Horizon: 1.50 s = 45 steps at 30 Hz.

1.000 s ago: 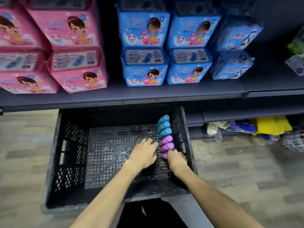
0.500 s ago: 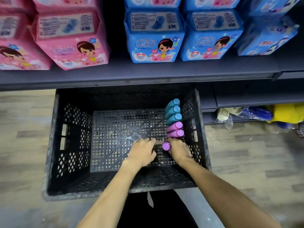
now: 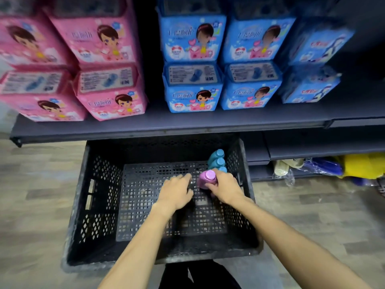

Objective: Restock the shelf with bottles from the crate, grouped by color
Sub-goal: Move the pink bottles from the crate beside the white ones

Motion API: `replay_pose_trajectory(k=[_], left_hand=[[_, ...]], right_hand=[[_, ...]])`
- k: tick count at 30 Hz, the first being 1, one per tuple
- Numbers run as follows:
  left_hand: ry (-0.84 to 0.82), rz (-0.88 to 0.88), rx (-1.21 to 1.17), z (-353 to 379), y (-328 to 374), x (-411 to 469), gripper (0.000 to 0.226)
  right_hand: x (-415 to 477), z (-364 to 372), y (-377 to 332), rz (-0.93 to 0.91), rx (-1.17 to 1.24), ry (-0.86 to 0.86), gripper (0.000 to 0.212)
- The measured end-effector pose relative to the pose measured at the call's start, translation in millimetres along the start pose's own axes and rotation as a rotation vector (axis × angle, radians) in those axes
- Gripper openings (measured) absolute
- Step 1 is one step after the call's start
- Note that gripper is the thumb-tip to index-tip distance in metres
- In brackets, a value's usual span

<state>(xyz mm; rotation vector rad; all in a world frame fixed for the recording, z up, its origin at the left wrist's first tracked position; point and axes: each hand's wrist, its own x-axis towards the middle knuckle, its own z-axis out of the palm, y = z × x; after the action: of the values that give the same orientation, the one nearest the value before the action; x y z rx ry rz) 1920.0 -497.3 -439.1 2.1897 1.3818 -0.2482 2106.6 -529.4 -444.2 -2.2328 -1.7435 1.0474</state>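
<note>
**Q:** What is shown at the centre of the view?
**A:** A black perforated plastic crate (image 3: 100, 205) is shown on a wood-patterned floor (image 3: 41, 195). Its far end lies under the front edge of a dark grey metal shelf (image 3: 166, 124). Two bare forearms are extended into the crate from the lower edge.

**Q:** How is the right hand described?
**A:** The right hand (image 3: 226, 188) is wrapped round a purple plastic bottle (image 3: 206, 179). The bottle is gripped by its body, with the round cap turned toward the camera. It is held inside the crate, near the right wall. Whether its base touches the mesh floor cannot be told.

**Q:** And the left hand?
**A:** The left hand (image 3: 176, 191) is held palm down just beside the purple bottle, with the fingers loosely extended toward it. Nothing is seen in its grasp. Because of motion blur, it cannot be told whether the fingertips touch the bottle.

**Q:** Where are the other bottles located?
**A:** Three teal plastic bottles (image 3: 216, 158) are lined up along the crate's right wall, just beyond the right hand. The nearest one is partly hidden by that hand.

**Q:** What is carried by the shelf?
**A:** Pink soft packages (image 3: 104, 65) are stacked two high at the left and blue soft packages (image 3: 193, 65) two high at the right. The two groups are separated by a dark gap.
</note>
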Motion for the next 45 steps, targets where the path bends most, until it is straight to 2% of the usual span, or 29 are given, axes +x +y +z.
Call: replay_pose_trajectory(k=[3, 11, 21, 26, 33, 38, 45], left_hand=[[0.079, 0.019, 0.038, -25, 9, 6, 0.035], [0.24, 0.09, 0.084, -87, 32, 4, 0.037], [0.355, 0.158, 0.077, -161, 43, -11, 0.02], [0.476, 0.221, 0.128, -212, 56, -24, 0.017], [0.691, 0.336, 0.193, -286, 78, -58, 0.015], [0.811, 0.38, 0.233, -336, 93, -87, 0.015], [0.986, 0.438, 0.272, -395, 108, -109, 0.015]], right_hand=[[2, -33, -11, -0.075, 0.008, 0.054, 0.04], [-5, -115, -41, -0.287, -0.039, 0.212, 0.037], [-35, -196, -82, -0.486, 0.011, 0.452, 0.036], [-49, -238, -114, -0.611, -0.006, 0.561, 0.042], [-83, -296, -156, -0.757, 0.024, 0.63, 0.03], [-100, -327, -179, -0.82, -0.007, 0.659, 0.037], [-124, -382, -219, -0.915, 0.042, 0.721, 0.034]])
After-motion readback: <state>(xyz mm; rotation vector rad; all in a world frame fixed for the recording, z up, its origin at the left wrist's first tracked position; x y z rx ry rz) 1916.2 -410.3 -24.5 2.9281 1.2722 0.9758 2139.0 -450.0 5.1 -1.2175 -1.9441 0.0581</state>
